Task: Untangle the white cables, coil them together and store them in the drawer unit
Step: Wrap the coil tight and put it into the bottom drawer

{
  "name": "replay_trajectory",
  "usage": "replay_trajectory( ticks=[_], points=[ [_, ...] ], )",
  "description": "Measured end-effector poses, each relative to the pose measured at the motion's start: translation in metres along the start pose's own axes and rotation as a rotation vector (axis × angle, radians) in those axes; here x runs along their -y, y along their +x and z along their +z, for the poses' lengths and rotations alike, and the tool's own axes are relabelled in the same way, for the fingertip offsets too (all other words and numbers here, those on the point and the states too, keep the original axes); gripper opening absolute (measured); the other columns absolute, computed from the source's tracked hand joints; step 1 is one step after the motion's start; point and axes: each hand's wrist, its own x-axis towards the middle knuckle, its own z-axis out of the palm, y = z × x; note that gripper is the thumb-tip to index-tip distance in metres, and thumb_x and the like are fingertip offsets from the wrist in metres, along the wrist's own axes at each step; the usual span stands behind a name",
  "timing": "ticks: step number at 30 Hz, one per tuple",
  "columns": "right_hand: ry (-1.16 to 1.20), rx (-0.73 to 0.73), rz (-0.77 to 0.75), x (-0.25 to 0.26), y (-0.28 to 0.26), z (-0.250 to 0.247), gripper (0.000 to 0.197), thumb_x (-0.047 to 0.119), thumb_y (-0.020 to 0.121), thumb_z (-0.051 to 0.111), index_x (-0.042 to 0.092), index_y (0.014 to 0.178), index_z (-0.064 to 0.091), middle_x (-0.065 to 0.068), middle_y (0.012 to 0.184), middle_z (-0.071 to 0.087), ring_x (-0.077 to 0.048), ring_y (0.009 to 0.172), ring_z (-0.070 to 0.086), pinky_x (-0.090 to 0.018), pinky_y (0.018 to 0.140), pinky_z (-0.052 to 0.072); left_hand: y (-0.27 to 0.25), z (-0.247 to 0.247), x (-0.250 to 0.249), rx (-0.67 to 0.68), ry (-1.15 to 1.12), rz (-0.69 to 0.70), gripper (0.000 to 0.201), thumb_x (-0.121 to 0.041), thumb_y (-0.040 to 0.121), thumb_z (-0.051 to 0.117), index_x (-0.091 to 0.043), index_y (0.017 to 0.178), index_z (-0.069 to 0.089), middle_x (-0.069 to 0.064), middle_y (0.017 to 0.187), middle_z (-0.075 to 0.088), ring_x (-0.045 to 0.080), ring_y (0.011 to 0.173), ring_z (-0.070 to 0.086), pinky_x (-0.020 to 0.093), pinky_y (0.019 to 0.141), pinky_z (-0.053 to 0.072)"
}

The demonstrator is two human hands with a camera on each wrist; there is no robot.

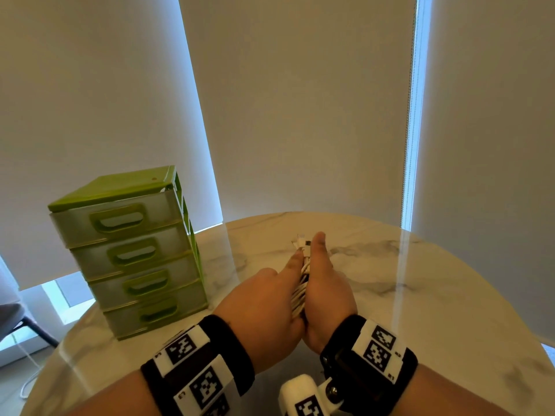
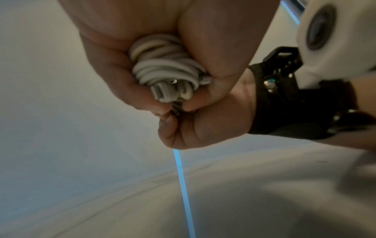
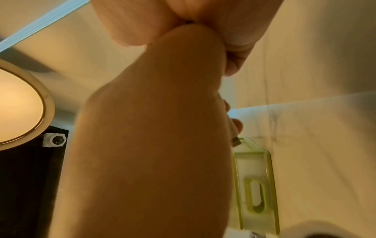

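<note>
Fingers of both hands are closed together around one bundle of white cables (image 1: 301,291), pressed between the two palms. Head view: the left hand (image 1: 264,304) and the right hand (image 1: 326,291) meet side by side above a round marble table (image 1: 420,280); the left index finger and the right thumb lie extended along the top of the bundle, and the cable plugs (image 1: 302,241) project past the fingertips, away from the person. Both wrists carry black bands with printed markers. A green drawer unit (image 1: 132,250) with four drawers, all pushed in, stands on the table to the left of the hands, apart from them. Closed roller blinds fill the background.

Left wrist view: the coiled loops of the white cables (image 2: 164,69) appear end-on, enclosed by the left hand (image 2: 114,64) on one side and the right hand (image 2: 213,99) on the other; the curled fingers (image 2: 177,133) meet below the coil and clamp it.

Right wrist view: the right hand (image 3: 154,136) fills most of the frame, blurred; how its fingers lie cannot be told here. A metal cable plug (image 3: 236,142) shows at its edge, and the drawer unit (image 3: 254,183) lies beyond it.
</note>
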Motion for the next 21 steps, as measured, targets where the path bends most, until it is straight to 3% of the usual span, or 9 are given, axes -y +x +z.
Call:
replay_trajectory(
  ticks=[4, 6, 7, 10, 14, 17, 21],
  points=[
    [-0.08, 0.118, -0.029, -0.014, -0.007, 0.008, 0.084, 0.084, 0.057, 0.054, 0.016, 0.104, 0.07, -0.008, 0.087, 0.077, -0.025, 0.086, 0.074, -0.044, 0.087, 0.056, -0.013, -0.013, 0.016, 0.004, -0.066, 0.01, 0.075, -0.037, 0.076, 0.048, -0.045, 0.146, 0.022, -0.008, 0.098, 0.062, 0.011, 0.083, 0.06, 0.03, 0.072, 0.053],
    [-0.153, 0.208, -0.006, -0.024, -0.009, 0.011, 0.092, 0.095, 0.055, 0.048, 0.025, 0.112, 0.068, -0.007, 0.1, 0.076, -0.026, 0.099, 0.07, -0.048, 0.094, 0.051, -0.028, -0.023, 0.03, 0.005, -0.095, -0.016, 0.068, -0.036, 0.072, 0.048, -0.045, 0.138, 0.036, -0.012, 0.102, 0.066, 0.007, 0.086, 0.061, 0.029, 0.076, 0.054],
    [-0.186, 0.249, 0.018, -0.027, -0.01, 0.01, 0.094, 0.098, 0.055, 0.043, 0.029, 0.116, 0.066, -0.004, 0.105, 0.075, -0.025, 0.101, 0.067, -0.046, 0.092, 0.048, -0.035, -0.028, 0.037, 0.008, -0.104, -0.033, 0.063, -0.035, 0.072, 0.05, -0.045, 0.133, 0.042, -0.015, 0.1, 0.065, 0.004, 0.085, 0.061, 0.028, 0.075, 0.054],
    [-0.17, 0.28, 0.145, -0.035, -0.011, 0.014, 0.092, 0.09, 0.062, 0.048, 0.019, 0.12, 0.061, -0.009, 0.101, 0.067, -0.025, 0.087, 0.058, -0.038, 0.072, 0.043, -0.067, -0.049, 0.069, -0.002, -0.116, -0.107, 0.053, -0.033, 0.073, 0.055, -0.046, 0.124, 0.049, -0.02, 0.092, 0.066, -0.002, 0.078, 0.06, 0.021, 0.069, 0.053],
    [-0.12, 0.332, 0.308, -0.048, -0.02, 0.027, 0.074, 0.058, 0.068, 0.062, 0.001, 0.115, 0.061, -0.015, 0.087, 0.062, -0.023, 0.068, 0.056, -0.032, 0.054, 0.038, -0.104, -0.077, 0.122, -0.025, -0.067, -0.199, 0.062, -0.037, 0.069, 0.051, -0.048, 0.129, 0.048, -0.021, 0.092, 0.065, 0.001, 0.078, 0.061, 0.022, 0.071, 0.052],
    [-0.082, 0.398, 0.4, -0.061, -0.026, 0.046, 0.064, 0.048, 0.076, 0.06, -0.003, 0.115, 0.06, -0.017, 0.077, 0.062, -0.026, 0.06, 0.056, -0.032, 0.051, 0.037, -0.123, -0.089, 0.152, -0.015, -0.001, -0.232, 0.06, -0.036, 0.069, 0.049, -0.05, 0.127, 0.048, -0.019, 0.088, 0.064, 0.004, 0.076, 0.059, 0.026, 0.07, 0.052],
    [-0.126, 0.424, 0.485, -0.076, -0.018, 0.091, 0.059, 0.053, 0.097, 0.039, 0.001, 0.12, 0.053, -0.016, 0.071, 0.06, -0.025, 0.056, 0.054, -0.031, 0.051, 0.036, -0.127, -0.095, 0.172, 0.054, 0.054, -0.262, 0.062, -0.032, 0.072, 0.05, -0.047, 0.133, 0.046, -0.019, 0.086, 0.059, 0.006, 0.076, 0.057, 0.014, 0.063, 0.04]
  ],
)
